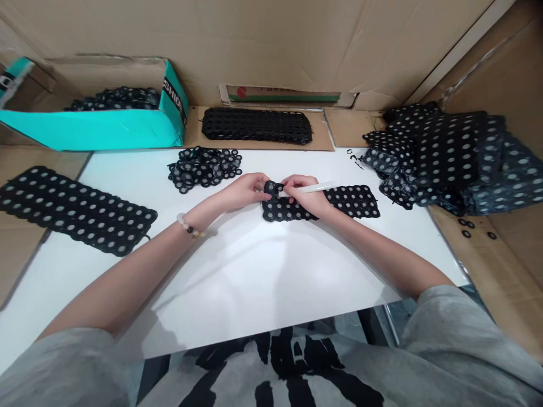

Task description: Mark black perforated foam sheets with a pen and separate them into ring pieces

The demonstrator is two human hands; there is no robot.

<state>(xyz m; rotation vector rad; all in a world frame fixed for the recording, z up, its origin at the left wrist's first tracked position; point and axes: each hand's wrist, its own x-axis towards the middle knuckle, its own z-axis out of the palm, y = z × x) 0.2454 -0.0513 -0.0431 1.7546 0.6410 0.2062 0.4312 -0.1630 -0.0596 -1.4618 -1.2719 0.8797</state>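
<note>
Grey sleeves point(449, 333), hands point(244, 191), white table point(254, 294), cardboard walls point(271, 45)

Black capitals reading "SHIOI" stand on the end wall of a teal cardboard box point(97, 127) at ten o'clock; print on a tan card strip point(284, 96) at twelve is too small to read

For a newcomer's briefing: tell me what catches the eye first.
The large heap of black ring-studded mesh sheets dominates the right side. At centre, the left hand and right hand, which holds a white stick-like tool, work on a black ring sheet. A teal cardboard box stands top left.
</note>
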